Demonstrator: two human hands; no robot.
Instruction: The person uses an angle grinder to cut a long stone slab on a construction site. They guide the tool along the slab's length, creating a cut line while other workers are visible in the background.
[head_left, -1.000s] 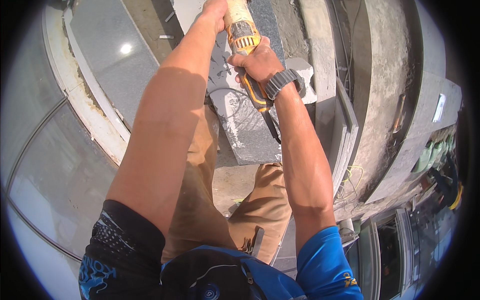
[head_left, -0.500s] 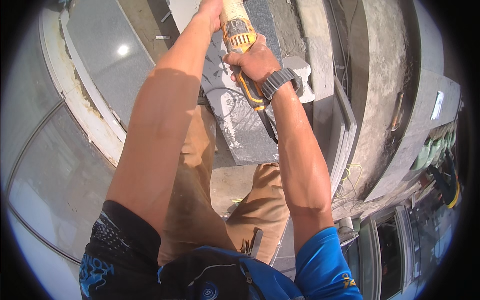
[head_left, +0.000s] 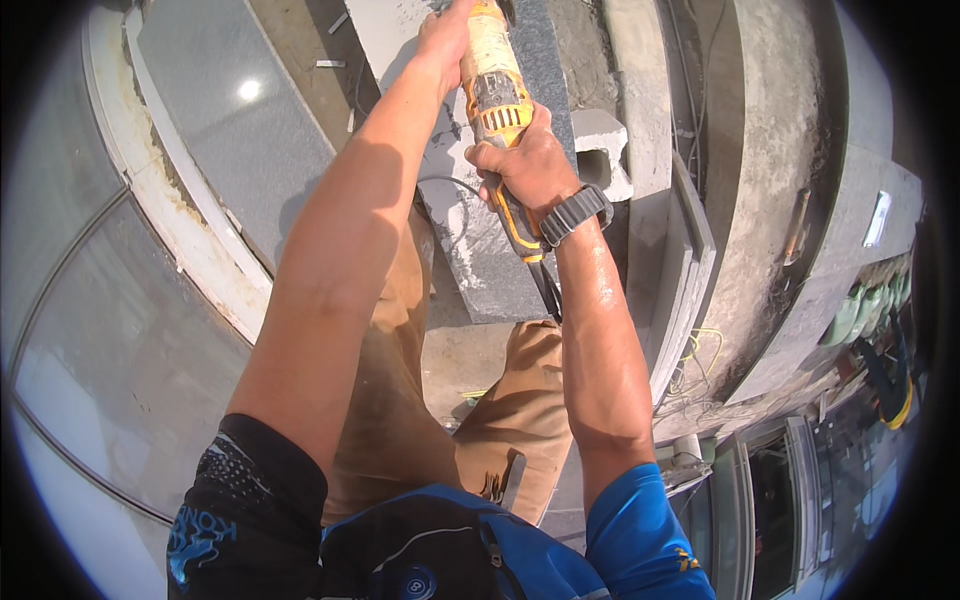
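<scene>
The power tool [head_left: 500, 95], yellow and black with a pale wrapped middle, is near the top of my view, over a long gray stone slab [head_left: 490, 285]. My right hand [head_left: 537, 165] is closed around its back handle, thumb on one side. I think it holds there to carry the weight and steer. My left hand [head_left: 447, 45] is up by the front end, against its left side, likely to help hold it steady. The two hands sit well apart along the tool, which should stop it from twisting.

A dark cord [head_left: 546, 287] comes out of the back end and hangs toward me, probably so it stays away from the front. The slab lies between my legs and the tool, with white dust or paste smeared on it. A white block [head_left: 600, 135] with a hole sits just beside the slab on the right. Farther right, thin slabs [head_left: 682, 285] stand on edge, side by side.

The top edge cuts off the tool's front, so I can't see if it touches the stone. My left fingers are mostly hidden, so I can't tell how tightly they close. My forearm covers part of the slab too.
</scene>
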